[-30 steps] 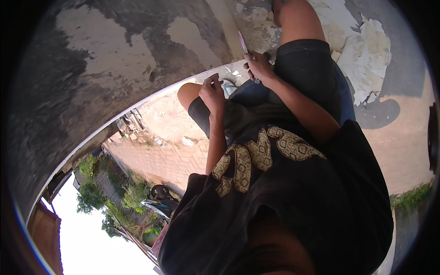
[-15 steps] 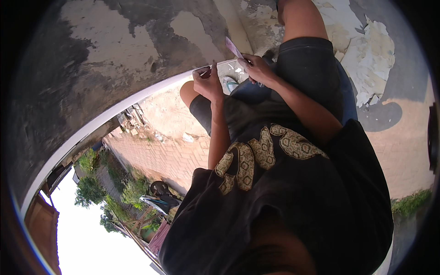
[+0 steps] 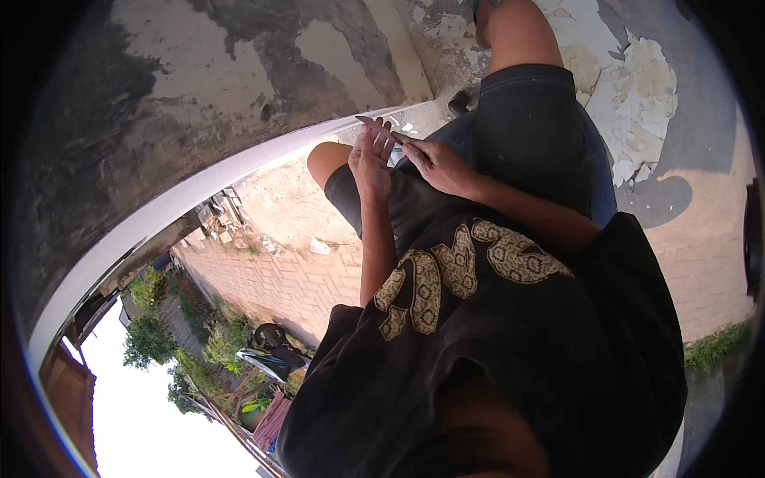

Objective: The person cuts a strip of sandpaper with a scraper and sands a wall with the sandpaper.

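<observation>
In my right hand [image 3: 438,163] is a narrow flat-bladed tool [image 3: 374,126], pale pinkish, its tip pointing left toward the wall. Whether it is a knife or a scraper I cannot tell, as the fingers cover its handle. My left hand [image 3: 370,166] is raised with its fingers stretched and spread, and the blade lies across those fingers. Both hands are close together in front of a grey wall [image 3: 311,88] with lighter bare patches. A white edge strip [image 3: 231,171] runs along the wall's lower border, just beside the left hand.
Peeled pale flakes [image 3: 633,111] lie on the floor at the right, by my leg in dark shorts [image 3: 526,119]. Rubble [image 3: 225,219] lies by the wall's base. Brick paving [image 3: 279,275], a parked motorbike [image 3: 275,350] and shrubs [image 3: 151,338] are farther off at the left.
My right hand has brought the blade left and down, onto the left hand. The left hand's fingers have gone from a bent pose near the wall to spread.
</observation>
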{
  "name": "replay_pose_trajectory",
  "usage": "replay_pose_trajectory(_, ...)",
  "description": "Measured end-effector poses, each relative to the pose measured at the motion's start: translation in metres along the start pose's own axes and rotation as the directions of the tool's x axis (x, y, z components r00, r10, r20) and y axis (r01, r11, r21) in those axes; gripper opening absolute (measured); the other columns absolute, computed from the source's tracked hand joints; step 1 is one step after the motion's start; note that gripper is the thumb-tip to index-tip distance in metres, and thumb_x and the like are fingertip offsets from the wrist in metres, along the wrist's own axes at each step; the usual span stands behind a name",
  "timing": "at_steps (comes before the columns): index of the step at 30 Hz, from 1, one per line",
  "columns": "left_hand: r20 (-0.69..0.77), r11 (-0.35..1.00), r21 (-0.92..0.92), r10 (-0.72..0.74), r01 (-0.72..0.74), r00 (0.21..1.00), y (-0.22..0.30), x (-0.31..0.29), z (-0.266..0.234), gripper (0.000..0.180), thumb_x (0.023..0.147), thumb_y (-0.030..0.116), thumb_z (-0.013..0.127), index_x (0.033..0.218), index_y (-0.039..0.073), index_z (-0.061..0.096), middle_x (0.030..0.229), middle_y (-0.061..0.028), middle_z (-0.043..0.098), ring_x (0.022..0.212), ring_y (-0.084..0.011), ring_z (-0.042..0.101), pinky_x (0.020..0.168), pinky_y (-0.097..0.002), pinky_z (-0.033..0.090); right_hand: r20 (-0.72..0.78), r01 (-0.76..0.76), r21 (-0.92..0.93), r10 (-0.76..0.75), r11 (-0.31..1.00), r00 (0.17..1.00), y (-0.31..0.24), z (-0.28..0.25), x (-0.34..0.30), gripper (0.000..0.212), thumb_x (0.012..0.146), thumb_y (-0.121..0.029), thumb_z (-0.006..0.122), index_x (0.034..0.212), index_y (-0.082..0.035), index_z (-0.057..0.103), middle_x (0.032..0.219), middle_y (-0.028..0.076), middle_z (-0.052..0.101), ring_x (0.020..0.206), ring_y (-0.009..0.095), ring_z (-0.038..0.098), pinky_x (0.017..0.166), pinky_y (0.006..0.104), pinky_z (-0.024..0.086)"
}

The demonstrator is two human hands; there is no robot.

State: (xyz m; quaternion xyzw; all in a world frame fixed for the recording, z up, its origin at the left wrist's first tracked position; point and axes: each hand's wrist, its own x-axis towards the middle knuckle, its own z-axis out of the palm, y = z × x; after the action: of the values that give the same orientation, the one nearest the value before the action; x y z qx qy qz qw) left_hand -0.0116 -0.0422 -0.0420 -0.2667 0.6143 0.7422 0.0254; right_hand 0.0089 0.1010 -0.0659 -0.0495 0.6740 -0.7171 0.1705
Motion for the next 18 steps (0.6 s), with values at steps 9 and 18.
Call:
replay_pose_trajectory(9,-0.035,0.998,0.051,-0.039,0.041,0.999,0.007,0.001,0.006,0.048,0.094,0.028,0.059,0.123,-0.008,0.051,0.118,-0.0155,0.060,0.109,-0.0215,0.059,0.087,-0.0303,0.051,-0.063,0.058,0.026,-0.056,0.998,0.996,-0.007,0.006,0.006,0.032,0.097,-0.018,0.047,0.126,-0.005,0.056,0.077,0.025,0.060,0.064,0.034,0.060,0.062,0.0378,0.046)
replay_pose_trajectory(18,-0.144,0.996,0.085,-0.009,0.022,0.989,0.009,-0.002,0.009,0.046,0.088,0.027,0.068,0.118,-0.005,0.058,0.105,-0.0106,0.066,0.095,-0.0166,0.063,0.078,-0.0283,0.053,-0.073,0.073,0.083,-0.067,0.994,0.995,-0.004,0.016,0.005,0.034,0.097,-0.017,0.047,0.128,-0.005,0.053,0.072,0.022,0.059,0.058,0.029,0.058,0.058,0.0368,0.044)
